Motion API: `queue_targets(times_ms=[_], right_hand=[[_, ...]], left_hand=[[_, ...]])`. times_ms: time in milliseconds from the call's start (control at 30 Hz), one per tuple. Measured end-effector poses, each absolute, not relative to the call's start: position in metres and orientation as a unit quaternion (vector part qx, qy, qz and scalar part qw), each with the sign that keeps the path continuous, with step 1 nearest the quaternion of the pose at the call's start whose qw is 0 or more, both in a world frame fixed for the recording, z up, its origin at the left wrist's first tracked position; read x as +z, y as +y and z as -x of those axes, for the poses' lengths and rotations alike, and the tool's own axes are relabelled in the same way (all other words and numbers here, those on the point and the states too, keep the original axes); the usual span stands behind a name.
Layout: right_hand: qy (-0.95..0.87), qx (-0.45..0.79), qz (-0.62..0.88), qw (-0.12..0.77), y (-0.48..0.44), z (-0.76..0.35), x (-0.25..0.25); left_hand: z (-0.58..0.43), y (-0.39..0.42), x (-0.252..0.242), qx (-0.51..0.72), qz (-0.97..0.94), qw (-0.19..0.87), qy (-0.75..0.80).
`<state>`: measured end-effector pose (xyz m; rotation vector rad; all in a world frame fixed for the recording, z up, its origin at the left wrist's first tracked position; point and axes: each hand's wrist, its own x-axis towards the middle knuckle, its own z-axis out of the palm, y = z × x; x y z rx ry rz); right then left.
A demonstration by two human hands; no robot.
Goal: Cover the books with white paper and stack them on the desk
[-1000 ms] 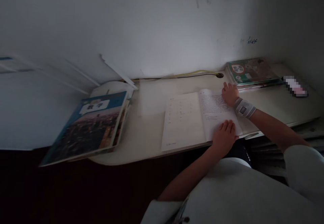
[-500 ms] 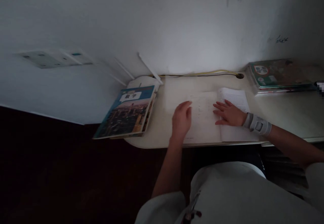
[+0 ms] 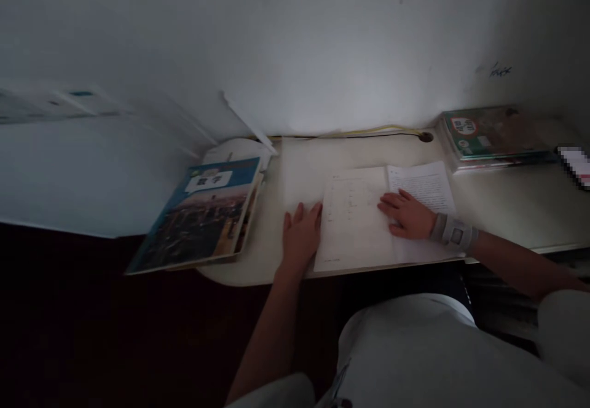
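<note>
The right hand [image 3: 406, 215] lies spread on the open book [image 3: 350, 230], while the left hand [image 3: 302, 236] rests flat and open on the desk [image 3: 304, 162], just beside the book at nine o'clock.

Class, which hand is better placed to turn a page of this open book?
Right, probably: the right hand lies on the pages of the open book, while the left hand rests on the desk beside it.

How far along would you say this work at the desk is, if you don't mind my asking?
Already done: an open booklet lies flat on the desk. In hand: the right hand rests on its pages, while the left hand lies on the desk beside it. Left: the mathematics textbook and the stack of books remain closed.
</note>
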<state>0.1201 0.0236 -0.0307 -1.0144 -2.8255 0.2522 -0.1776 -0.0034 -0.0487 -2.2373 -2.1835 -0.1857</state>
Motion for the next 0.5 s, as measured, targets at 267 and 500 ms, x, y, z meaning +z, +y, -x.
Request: queue_targets(times_ms=[267, 500], right_hand=[[-0.928, 0.062, 0.360, 0.070, 0.014, -0.143, -0.017], [-0.934, 0.080, 0.341, 0.069, 0.015, -0.152, -0.027]], left_hand=[[0.181, -0.001, -0.048, -0.051, 0.729, 0.035, -0.681], [0.173, 0.006, -0.029, -0.246, 0.610, -0.137, -0.741]])
